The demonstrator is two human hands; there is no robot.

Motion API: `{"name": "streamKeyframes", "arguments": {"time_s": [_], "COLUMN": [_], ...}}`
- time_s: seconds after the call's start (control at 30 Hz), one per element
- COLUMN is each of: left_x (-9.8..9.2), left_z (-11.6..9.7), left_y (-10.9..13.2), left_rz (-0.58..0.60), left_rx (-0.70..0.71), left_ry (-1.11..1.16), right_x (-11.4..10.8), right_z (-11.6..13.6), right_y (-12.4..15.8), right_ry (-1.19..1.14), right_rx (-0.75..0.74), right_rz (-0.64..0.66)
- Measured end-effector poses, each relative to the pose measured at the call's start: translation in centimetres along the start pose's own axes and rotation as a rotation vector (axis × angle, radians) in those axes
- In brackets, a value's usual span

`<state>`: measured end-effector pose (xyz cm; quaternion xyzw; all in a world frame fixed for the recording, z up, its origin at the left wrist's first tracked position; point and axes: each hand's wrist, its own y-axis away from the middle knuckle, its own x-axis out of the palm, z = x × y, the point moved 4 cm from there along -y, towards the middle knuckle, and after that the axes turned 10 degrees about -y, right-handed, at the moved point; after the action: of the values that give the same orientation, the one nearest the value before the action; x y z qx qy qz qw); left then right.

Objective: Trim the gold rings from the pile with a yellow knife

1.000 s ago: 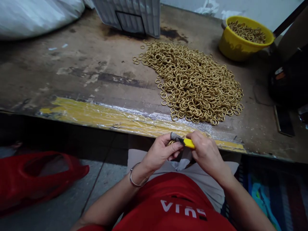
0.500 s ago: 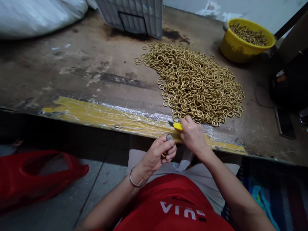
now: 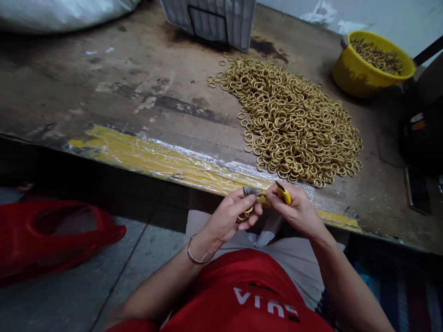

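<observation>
My left hand point(image 3: 226, 214) is closed around several brass-coloured rings point(image 3: 245, 215), and a grey wrap point(image 3: 252, 190) covers its index fingertip. Between the two hands, at the left fingertips, is another ring point(image 3: 261, 198); the right fingertips come close to it or touch it, I cannot tell which. A yellow utility knife point(image 3: 285, 195) with a dark blade sits in my closed right hand point(image 3: 301, 210), blade pointing up and left. Just beyond the hands, a large pile of rings point(image 3: 294, 124) lies on the worn table point(image 3: 155, 78).
A yellow bowl point(image 3: 367, 83) of rings stands at the back right. A grey crate point(image 3: 211, 23) and a white sack point(image 3: 62, 14) are at the back. Yellow tape point(image 3: 155, 159) covers the table's front edge. A phone point(image 3: 417, 191) lies right; a red plastic seat point(image 3: 62, 240) stands left.
My right hand has drawn back from the pile's near edge toward my left hand, keeping the knife. A ring now shows between the hands. The view has shifted slightly.
</observation>
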<state>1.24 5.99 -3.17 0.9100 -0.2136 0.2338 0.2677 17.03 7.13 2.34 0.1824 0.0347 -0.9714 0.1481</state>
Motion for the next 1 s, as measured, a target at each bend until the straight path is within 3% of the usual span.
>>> {"name": "streamKeyframes", "arguments": {"time_s": [0.2, 0.37, 0.53, 0.73, 0.9, 1.0], "left_x": [0.7, 1.2, 1.7, 1.6, 1.8, 1.6], "left_z": [0.4, 0.2, 0.3, -0.1, -1.6, -0.7], "left_y": [0.2, 0.3, 0.1, 0.6, 2.8, 3.0], "left_rz": [0.064, -0.046, -0.039, -0.024, 0.118, 0.184], "left_rx": [-0.053, -0.021, 0.049, 0.120, 0.200, 0.090], "left_ry": [-0.009, -0.124, -0.204, -0.323, -0.546, -0.389], "right_x": [-0.1, 0.4, 1.1, 1.2, -1.8, -1.2], "right_z": [0.1, 0.2, 0.2, -0.1, -1.7, -1.2], "right_y": [1.3, 3.3, 4.5, 3.9, 2.8, 1.0], "right_ry": [0.047, 0.511, 0.828, 0.921, 0.999, 0.910], "right_rx": [-0.082, -0.130, -0.067, -0.002, 0.314, 0.159], "right_rz": [-0.025, -0.079, -0.140, -0.146, -0.196, -0.168]}}
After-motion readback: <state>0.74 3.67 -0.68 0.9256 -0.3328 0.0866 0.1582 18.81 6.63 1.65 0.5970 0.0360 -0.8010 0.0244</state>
